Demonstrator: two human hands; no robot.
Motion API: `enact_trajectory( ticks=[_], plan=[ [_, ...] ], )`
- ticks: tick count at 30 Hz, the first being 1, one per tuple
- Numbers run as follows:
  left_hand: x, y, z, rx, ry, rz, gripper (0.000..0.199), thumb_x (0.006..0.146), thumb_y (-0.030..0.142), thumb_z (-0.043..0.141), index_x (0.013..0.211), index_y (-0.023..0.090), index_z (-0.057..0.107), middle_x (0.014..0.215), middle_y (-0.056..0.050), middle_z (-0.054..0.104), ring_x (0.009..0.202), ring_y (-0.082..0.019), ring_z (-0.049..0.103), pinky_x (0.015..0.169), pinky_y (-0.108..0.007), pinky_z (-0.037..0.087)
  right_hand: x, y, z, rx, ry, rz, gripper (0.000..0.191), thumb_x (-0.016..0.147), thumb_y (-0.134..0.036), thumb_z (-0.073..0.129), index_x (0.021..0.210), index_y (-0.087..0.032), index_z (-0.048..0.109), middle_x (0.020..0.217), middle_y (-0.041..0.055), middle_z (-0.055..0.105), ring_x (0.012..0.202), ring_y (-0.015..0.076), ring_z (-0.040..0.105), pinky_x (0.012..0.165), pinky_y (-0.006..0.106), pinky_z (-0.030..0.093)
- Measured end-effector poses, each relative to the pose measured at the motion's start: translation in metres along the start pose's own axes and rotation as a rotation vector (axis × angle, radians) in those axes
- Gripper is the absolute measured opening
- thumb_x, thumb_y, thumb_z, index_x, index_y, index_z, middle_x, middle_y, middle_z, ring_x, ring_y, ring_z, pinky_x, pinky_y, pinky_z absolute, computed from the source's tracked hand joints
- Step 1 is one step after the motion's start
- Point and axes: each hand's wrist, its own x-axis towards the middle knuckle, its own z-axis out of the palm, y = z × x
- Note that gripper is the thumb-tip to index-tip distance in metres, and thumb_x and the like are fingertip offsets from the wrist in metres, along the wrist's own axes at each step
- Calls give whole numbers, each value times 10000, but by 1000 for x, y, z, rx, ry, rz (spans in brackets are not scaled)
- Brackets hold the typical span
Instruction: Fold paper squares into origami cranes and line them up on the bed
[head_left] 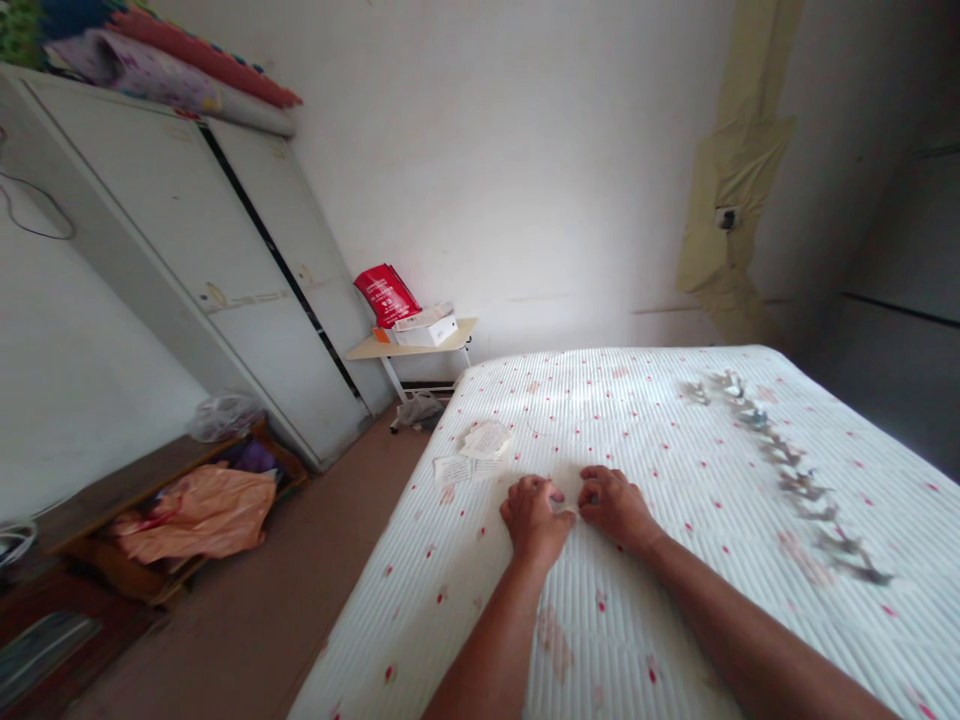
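My left hand point(534, 517) and my right hand point(616, 508) are close together over the bed, fingers curled and thumbs nearly meeting. A small pale piece of paper point(567, 507) shows between them, pinched by both hands and mostly hidden by the fingers. To the left of my left hand lie a loose stack of printed paper pieces point(487, 440) and a flat printed slip point(453, 470). Off to the right, a curved row of small folded paper figures point(780, 445), blurred and perhaps crane-shaped, runs along the bed.
The white ribbed bedspread point(600, 640) with red spots spans the front. Beyond its left edge stands a small table point(450, 345) with a red bag point(387, 295) and a white box point(427, 330). A grey cabinet point(225, 260) and a low wooden bench point(120, 480) are at left.
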Motion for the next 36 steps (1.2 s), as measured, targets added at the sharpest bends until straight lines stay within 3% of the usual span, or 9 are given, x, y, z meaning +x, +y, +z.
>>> enact_trajectory(
  ticks=[16,21,24,36],
  plan=[
    [7,-15,-8,26,-21,-76,237,646,69,545,760,257,635,1010,37,610,986,-151,516,817,-257,377,0,1,1,20,-2,-2,162,680,-169,532,687,-229,682,1180,13,557,1041,216,488,797,324,371],
    [5,-4,-7,-12,19,-153,106,748,271,549,804,281,639,1015,33,606,997,-169,512,827,-285,373,1,1,2,14,18,-6,155,682,-176,533,683,-225,680,1166,18,567,1025,216,493,786,323,372],
    [2,5,-2,29,40,-114,178,717,411,599,817,268,629,1058,7,573,1061,-198,470,870,-317,341,1,1,2,12,16,-1,148,687,-191,538,686,-226,681,1168,17,567,1027,214,494,784,319,373],
    [3,1,-1,67,10,-110,112,703,219,590,809,252,598,1064,4,541,1064,-198,449,848,-322,331,1,2,2,18,15,2,152,675,-180,547,678,-231,691,1172,12,571,1036,212,500,796,313,378]
  ],
)
